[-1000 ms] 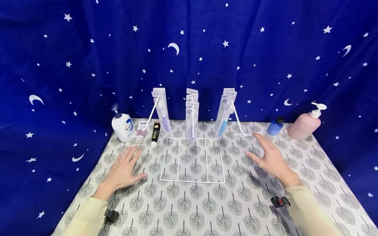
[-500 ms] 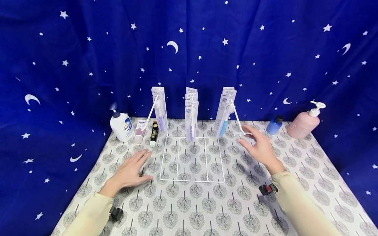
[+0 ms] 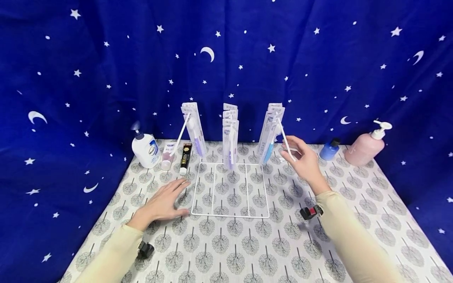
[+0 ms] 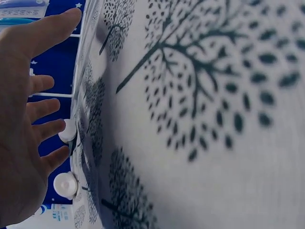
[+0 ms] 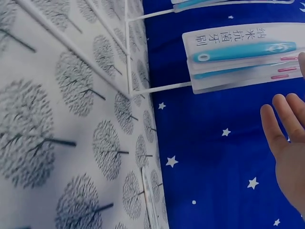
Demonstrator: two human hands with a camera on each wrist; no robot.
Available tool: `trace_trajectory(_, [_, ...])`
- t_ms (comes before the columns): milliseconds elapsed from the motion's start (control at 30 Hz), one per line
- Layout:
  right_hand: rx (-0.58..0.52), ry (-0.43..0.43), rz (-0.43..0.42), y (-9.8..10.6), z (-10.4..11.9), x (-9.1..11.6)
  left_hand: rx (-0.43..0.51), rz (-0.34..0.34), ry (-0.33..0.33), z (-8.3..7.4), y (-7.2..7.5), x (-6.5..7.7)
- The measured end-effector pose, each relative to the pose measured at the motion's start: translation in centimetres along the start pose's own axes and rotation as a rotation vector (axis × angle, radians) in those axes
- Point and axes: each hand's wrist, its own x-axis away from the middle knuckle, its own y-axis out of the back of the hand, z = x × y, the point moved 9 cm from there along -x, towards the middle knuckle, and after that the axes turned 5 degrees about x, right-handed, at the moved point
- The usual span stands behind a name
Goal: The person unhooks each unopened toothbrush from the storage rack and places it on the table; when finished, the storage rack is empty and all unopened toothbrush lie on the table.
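A white wire rack (image 3: 231,216) stands on the table, with packaged toothbrushes (image 3: 231,145) hanging in three rows. My left hand (image 3: 163,202), fingers spread, is low over the cloth beside the left edge of the rack's base. My right hand (image 3: 304,161) is beside the right-hand row of packaged toothbrushes (image 3: 270,133), close to a slanting white rod. In the right wrist view, the fingers of my right hand (image 5: 290,157) are extended near blue packaged toothbrushes (image 5: 243,52) and grip none of them. One packaged toothbrush (image 5: 150,198) lies on the cloth, partly hidden by that hand in the head view.
At the left stand a white pump bottle (image 3: 146,151), a pinkish tube (image 3: 167,156) and a black tube (image 3: 185,158). A blue bottle (image 3: 329,150) and a pink pump bottle (image 3: 365,149) are at the right. A blue starry curtain (image 3: 226,59) hangs behind.
My right hand has moved left and away from me, from the lying toothbrush pack to the right side of the rack. My left hand has shifted right, to the base's edge.
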Motion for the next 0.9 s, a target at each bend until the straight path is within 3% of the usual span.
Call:
trace_trajectory(233, [-0.119, 0.011, 0.008, -0.6, -0.4, -1.6, 0.03, 0.01, -0.029, -0.7, -0.3, -0.6])
trace_trajectory(633, [-0.323, -0.03, 0.033, -1.7, -2.1, -2.9, 0.026, 0.065, -0.001, -0.9, -1.3, -1.0])
trace_trajectory(900, [-0.271, -0.044, 0.015, -2.4, -2.2, -3.1, 0.019, 0.08, 0.008, -0.5, -1.7, -1.1])
